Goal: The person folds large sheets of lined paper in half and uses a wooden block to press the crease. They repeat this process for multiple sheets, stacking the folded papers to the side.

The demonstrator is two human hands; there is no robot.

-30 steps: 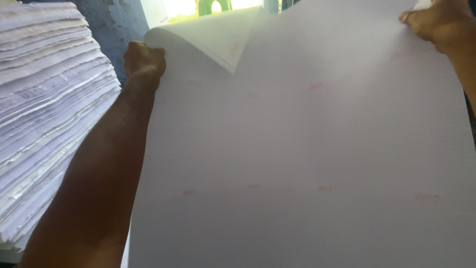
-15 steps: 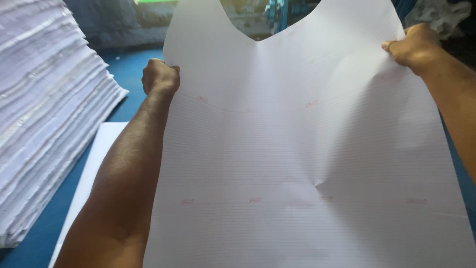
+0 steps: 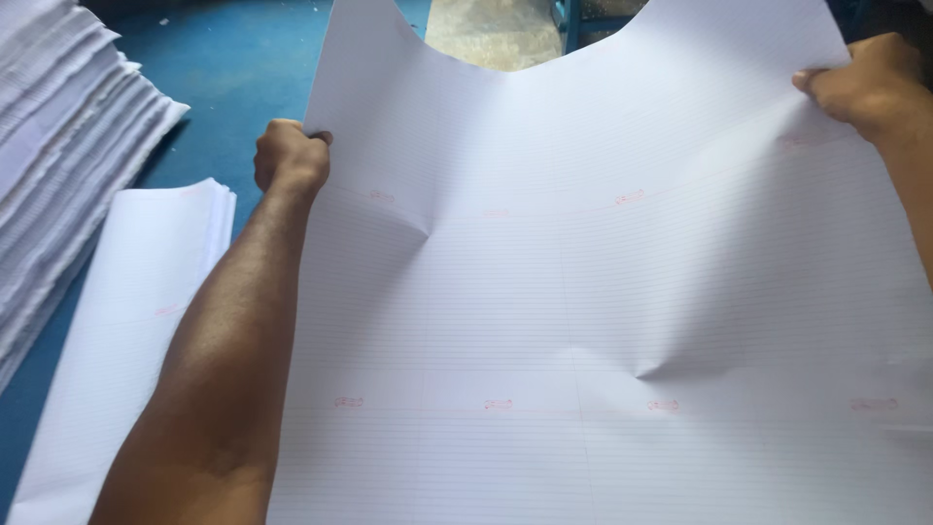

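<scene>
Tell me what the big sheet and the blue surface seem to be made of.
Sheet: thin matte paper, faintly ruled with small red marks; it sags and dents softly between the left hand and right hand. Blue surface: painted or covered, matte, speckled; material unclear.

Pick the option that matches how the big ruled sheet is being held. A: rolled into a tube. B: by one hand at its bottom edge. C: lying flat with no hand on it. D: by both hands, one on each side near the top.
D: the left hand grips the sheet at its left edge and the right hand at its right edge, so the top sags between them.
</scene>
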